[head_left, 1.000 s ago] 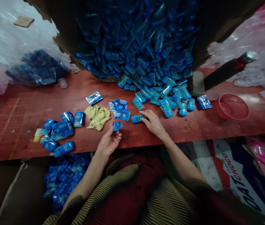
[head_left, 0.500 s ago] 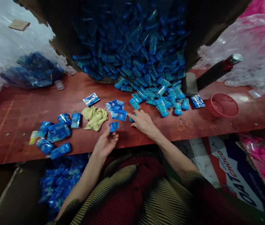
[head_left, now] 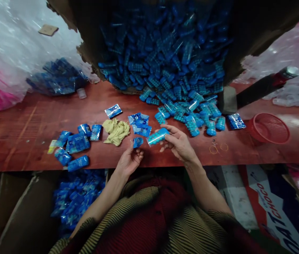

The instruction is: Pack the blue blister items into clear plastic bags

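Observation:
My right hand (head_left: 179, 144) grips a blue ribbed plastic piece in a clear wrapper (head_left: 158, 136), lifted just above the red table (head_left: 33, 123). My left hand (head_left: 129, 160) pinches a small blue packet (head_left: 138, 142) near the table's front edge. The two hands are close together, their items almost side by side. Behind them lie several flat blue sachets (head_left: 139, 124) and a crumpled yellow cloth (head_left: 116, 130). A big heap of blue wrapped pieces (head_left: 170, 67) spills from a dark cardboard box onto the table.
A group of blue packets (head_left: 72, 144) lies at the left front. A red mesh basket (head_left: 268, 127), rubber bands (head_left: 218, 148) and a black-handled tool (head_left: 260, 86) are at the right. Clear plastic bags (head_left: 12, 53) sit at the back left. A box of blue packets (head_left: 78, 195) stands below the table.
My right hand has picked a blue wrapped piece off the table and brought it toward my left hand, which still holds its small packet.

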`<control>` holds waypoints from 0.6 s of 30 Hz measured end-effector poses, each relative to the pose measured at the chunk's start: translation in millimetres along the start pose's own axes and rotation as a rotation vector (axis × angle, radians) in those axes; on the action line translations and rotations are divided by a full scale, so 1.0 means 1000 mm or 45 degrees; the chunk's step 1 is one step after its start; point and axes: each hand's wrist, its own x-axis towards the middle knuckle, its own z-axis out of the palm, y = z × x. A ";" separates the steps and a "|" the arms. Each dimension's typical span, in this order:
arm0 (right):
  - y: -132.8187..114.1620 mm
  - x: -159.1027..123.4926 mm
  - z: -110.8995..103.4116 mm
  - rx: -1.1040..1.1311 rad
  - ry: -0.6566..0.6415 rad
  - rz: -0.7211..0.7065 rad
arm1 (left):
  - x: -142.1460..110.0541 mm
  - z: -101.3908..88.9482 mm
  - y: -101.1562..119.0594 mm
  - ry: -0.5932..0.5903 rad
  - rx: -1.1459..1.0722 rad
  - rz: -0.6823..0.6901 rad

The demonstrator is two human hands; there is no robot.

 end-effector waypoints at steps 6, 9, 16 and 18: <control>0.008 -0.003 0.014 0.179 0.005 0.040 | 0.001 -0.001 -0.006 -0.093 0.067 0.091; 0.011 -0.002 0.013 0.140 0.015 0.026 | 0.000 -0.001 -0.006 -0.086 0.090 0.109; 0.016 -0.008 0.013 0.063 0.033 -0.036 | 0.000 -0.004 -0.007 -0.093 0.084 0.164; 0.018 -0.010 0.015 0.064 0.049 -0.050 | 0.000 -0.004 -0.007 -0.086 0.086 0.190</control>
